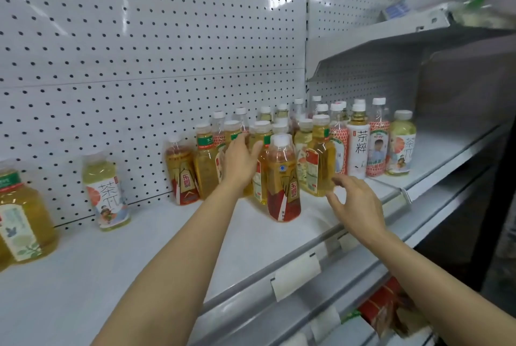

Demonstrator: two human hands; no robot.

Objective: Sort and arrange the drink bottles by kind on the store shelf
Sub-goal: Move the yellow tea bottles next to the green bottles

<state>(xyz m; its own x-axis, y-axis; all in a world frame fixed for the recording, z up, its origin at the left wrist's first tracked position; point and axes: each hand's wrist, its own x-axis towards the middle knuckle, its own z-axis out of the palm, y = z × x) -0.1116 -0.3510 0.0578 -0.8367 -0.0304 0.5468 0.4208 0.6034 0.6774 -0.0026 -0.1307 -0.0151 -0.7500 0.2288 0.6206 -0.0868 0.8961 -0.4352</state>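
Drink bottles crowd the shelf mid-right, kinds mixed. Left hand flat-fingered among them, likely parting kinds. Right hand spread, empty, near the front bottle.

Two bare forearms, sleeveless to the frame edge, hands without rings or gloves.

A long white metal shelf is holding many plastic drink bottles. A big crowd of tea bottles with white caps is standing close together near the middle and right. One amber bottle with a red label is standing in front of the crowd. A pale green bottle with a white picture label is standing alone to the left. A fat yellow bottle is sitting at the far left edge.
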